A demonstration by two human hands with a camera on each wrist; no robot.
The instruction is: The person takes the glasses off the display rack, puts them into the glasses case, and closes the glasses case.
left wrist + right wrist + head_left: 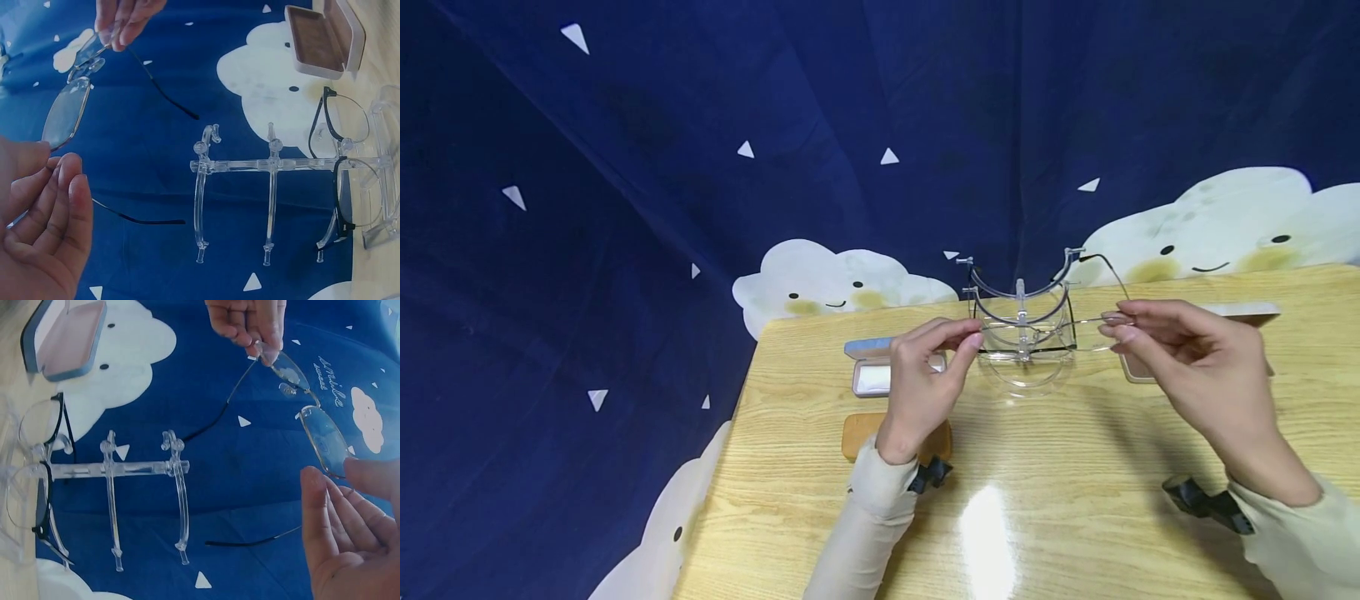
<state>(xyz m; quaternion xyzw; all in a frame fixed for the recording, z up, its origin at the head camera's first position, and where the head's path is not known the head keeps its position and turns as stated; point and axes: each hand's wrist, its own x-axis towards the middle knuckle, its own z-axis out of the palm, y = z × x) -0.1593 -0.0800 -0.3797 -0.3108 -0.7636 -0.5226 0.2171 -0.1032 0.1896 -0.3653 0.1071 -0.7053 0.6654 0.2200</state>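
A pair of thin metal-rimmed glasses (65,115) is held up by its two ends, over the clear display stand (1021,310). My left hand (925,375) pinches one end of the frame between thumb and fingers. At the other end, my right hand (1210,367) pinches the rim in the same way. Both dark-tipped temples stick out toward the stand, unfolded, in the wrist views. The stand has several curved crossbars on an upright post. Black half-rimmed glasses (341,194) rest on its lowest bar; the upper two bars carry none.
On the left of the wooden table (820,517) lie an open blue case (872,379) with a white cloth and a shut orange case (859,433). Behind my right hand is an open pinkish case (319,47). A dark blue curtain (850,83) with clouds hangs behind.
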